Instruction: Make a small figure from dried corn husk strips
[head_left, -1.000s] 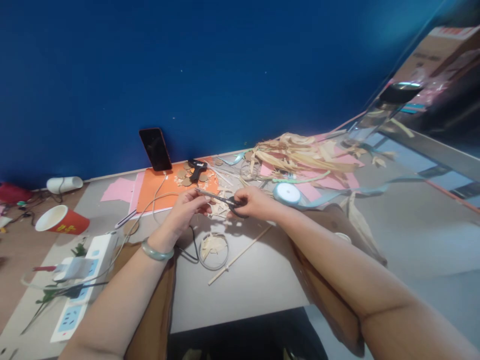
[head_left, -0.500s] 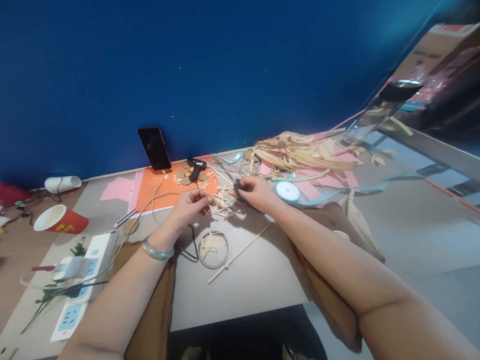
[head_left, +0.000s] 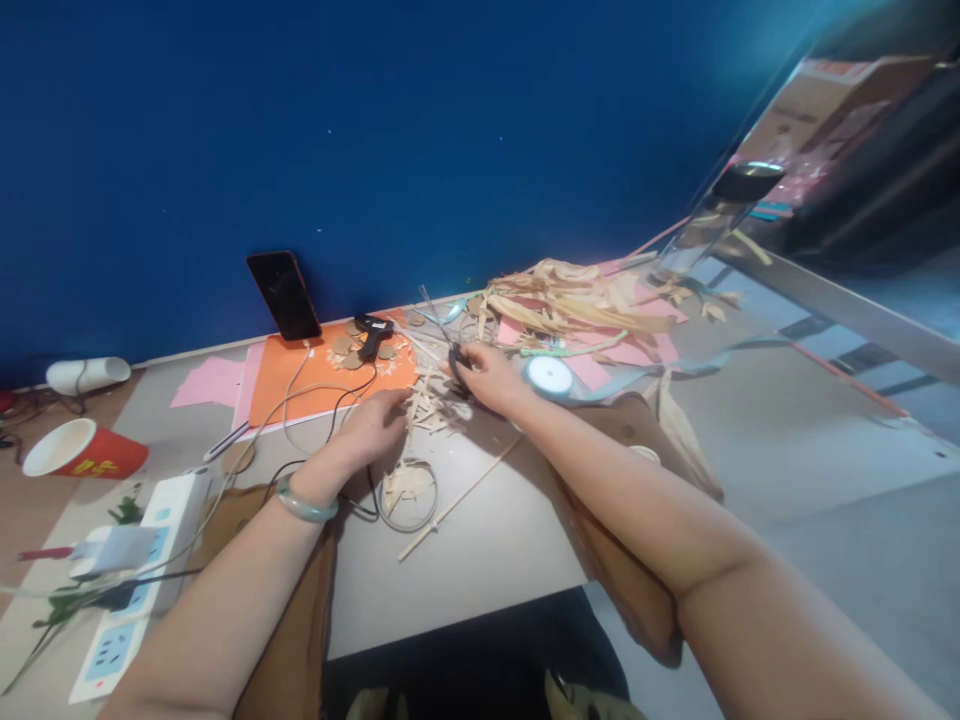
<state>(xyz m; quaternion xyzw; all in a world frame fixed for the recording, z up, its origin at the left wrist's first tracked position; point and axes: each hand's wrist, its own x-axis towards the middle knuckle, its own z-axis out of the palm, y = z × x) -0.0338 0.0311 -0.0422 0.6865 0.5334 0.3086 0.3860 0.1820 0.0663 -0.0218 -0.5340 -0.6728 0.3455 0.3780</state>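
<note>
My right hand (head_left: 487, 378) is closed round the black handles of a pair of scissors (head_left: 456, 362), whose blades point up toward the blue wall. Pale cut scraps of dried husk (head_left: 429, 402) lie in a small heap on the table between my hands. At the left edge of this heap is my left hand (head_left: 375, 428), its fingers loosely bent and apart, with nothing visible in them. Closer to me lie a grey ring (head_left: 409, 528) around a pale husk piece and a thin wooden stick (head_left: 469, 488).
A black glue gun (head_left: 373, 337) and round wooden slices rest on orange paper (head_left: 277, 400). Behind stands a phone (head_left: 285, 297). Dried husks (head_left: 570, 300) and a ribbon spool (head_left: 549, 376) lie rightward. Leftward are a red cup (head_left: 112, 452), cables and a power strip (head_left: 142, 580).
My left hand has loosened from its pinch and lowered beside the scraps. The scissors stay in my right hand, their blades now pointing more upward. The whole view has shifted slightly.
</note>
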